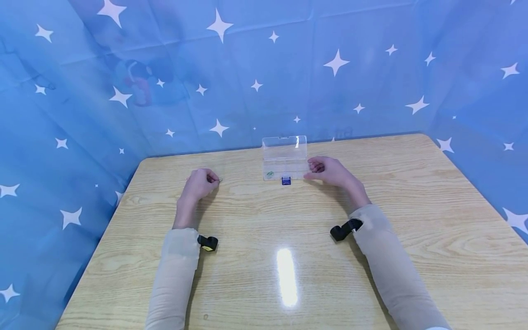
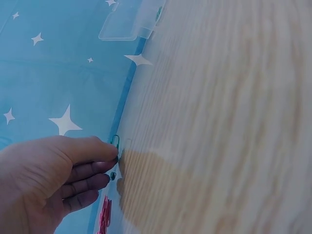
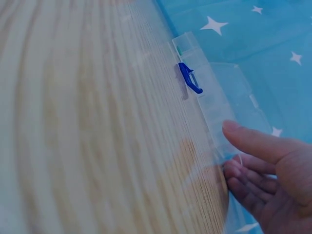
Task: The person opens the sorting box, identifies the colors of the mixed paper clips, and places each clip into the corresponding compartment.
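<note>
A clear plastic box (image 1: 284, 160) with its lid raised and a blue latch (image 1: 286, 180) stands at the middle of the table's far side. My right hand (image 1: 314, 167) is at the box's right end. In the right wrist view its thumb (image 3: 248, 141) lies over the box (image 3: 214, 97) and the curled fingers press its corner, a little way from the latch (image 3: 190, 78). My left hand (image 1: 210, 178) rests on the table left of the box. It pinches a small green clip (image 2: 115, 141) between the thumb and curled fingers (image 2: 87, 170).
The wooden table (image 1: 288, 238) has a bright light glare near its front middle. A blue star-patterned cloth (image 1: 247, 68) walls in the back and both sides. The box (image 2: 129, 22) shows at the top of the left wrist view.
</note>
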Available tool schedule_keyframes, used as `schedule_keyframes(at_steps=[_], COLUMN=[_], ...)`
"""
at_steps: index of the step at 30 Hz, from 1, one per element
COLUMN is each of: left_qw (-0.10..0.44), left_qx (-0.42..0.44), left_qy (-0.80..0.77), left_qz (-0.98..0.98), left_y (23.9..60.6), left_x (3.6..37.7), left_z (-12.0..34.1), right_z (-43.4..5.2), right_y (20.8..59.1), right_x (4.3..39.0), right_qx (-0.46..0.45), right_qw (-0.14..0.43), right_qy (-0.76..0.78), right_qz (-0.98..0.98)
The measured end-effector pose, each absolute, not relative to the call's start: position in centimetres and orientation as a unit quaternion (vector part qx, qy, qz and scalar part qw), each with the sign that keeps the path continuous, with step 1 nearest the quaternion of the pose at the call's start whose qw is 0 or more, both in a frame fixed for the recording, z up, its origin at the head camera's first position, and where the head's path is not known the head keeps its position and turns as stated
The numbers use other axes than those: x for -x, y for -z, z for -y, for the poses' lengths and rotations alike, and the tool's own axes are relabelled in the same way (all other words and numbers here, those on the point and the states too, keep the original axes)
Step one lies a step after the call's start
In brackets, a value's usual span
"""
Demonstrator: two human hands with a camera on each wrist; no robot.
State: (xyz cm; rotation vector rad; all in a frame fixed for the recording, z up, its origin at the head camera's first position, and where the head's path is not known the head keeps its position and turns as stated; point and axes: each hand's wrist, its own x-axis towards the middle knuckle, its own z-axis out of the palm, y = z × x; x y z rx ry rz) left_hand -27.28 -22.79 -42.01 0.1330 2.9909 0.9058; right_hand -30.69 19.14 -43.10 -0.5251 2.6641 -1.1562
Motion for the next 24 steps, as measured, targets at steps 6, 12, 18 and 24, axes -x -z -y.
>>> schedule_keyframes(at_steps=[6,12,18,24], left_qw=[-0.009,-0.016,-0.026,-0.038], left_qx=[-0.051,-0.064,-0.083,-0.104], left_qy=[-0.296,-0.310,-0.328,-0.340], left_qz=[-0.954,-0.949,-0.941,-0.934], left_y=[41.9,41.4,41.0,40.7], left_x=[27.3,27.1,27.0,27.1], left_z=[22.6,22.2,21.4,20.3], right_z=[-19.1,-19.1,-19.2,-19.1], right_y=[43.1,43.2,43.2,43.1], right_x=[30.7,30.7,30.7,30.6], right_qx=[0.174,0.174,0.176,0.175], right_qw=[0.096,0.096,0.093,0.093], right_qy=[0.392,0.393,0.391,0.390], right_qz=[-0.898,-0.898,-0.899,-0.899])
